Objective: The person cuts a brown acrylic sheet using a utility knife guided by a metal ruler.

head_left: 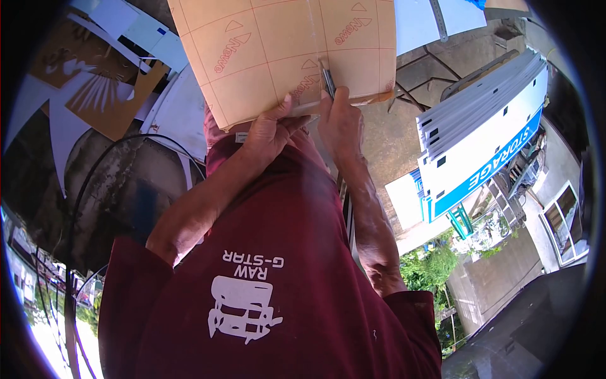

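Note:
A sheet faced with brown paper (252,69), printed with red grid lines and lettering, lies in front of me at the top of the head view. My left hand (270,131) grips its near edge, thumb on top and the other fingers mostly hidden below. In my right hand (342,123) is a slim grey utility knife (328,81), held like a pen. Its tip touches the sheet, or is very close to it, at the end of a pale line running away from me. Below the sheet's near edge, part of my clothing shows.
A stack of white panels with a blue "STORAGE" band (486,136) stands on the right. Cut white and brown sheet scraps (101,88) lie at the left, near a black cable (95,167). A metal ruler-like strip (438,19) rests on a white sheet at the upper right.

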`<state>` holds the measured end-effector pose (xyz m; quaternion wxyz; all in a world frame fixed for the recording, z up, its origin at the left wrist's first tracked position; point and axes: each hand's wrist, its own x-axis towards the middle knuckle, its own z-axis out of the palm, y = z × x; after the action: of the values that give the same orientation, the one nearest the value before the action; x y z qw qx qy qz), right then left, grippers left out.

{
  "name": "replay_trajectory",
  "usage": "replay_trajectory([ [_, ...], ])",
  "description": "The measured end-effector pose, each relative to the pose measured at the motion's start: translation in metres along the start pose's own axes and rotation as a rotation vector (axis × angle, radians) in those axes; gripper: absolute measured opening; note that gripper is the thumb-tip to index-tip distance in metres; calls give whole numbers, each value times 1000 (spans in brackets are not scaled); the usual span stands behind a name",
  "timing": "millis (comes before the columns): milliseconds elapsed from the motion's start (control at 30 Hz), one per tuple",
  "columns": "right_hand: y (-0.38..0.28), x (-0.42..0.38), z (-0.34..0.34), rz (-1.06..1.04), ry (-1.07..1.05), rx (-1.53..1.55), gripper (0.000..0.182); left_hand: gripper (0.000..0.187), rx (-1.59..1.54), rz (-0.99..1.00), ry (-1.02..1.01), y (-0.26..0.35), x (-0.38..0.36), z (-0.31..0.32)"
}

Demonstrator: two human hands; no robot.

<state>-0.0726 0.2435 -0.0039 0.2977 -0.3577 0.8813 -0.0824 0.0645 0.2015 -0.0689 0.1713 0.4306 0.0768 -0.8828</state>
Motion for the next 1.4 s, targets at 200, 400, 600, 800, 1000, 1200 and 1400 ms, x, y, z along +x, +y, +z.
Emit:
replay_trajectory([
  [200, -5, 6, -2, 10, -59, -5, 27, 48, -12, 6, 7, 1, -1, 2],
  [400, -4, 11, 3, -115, 60, 13, 27, 47, -24, 22, -12, 0, 0, 3],
  [600, -13, 11, -1, -24, -12, -93, 26, 45, -31, 10, 32, 1, -2, 6],
  [800, -20, 12, 0, 109, -111, -142, 27, 43, -31, 29, -10, 1, -3, 6],
  [1000, -1, -10, 14, 244, -239, -149, 27, 41, 9, 7, 10, 3, -3, 8],
  [1200, 12, -36, 22, 306, -234, -134, 28, 39, 10, 45, 37, 1, -1, 7],
  [1400, 19, -47, 22, 326, -244, -128, 24, 41, 2, 26, 52, 3, -2, 10],
])
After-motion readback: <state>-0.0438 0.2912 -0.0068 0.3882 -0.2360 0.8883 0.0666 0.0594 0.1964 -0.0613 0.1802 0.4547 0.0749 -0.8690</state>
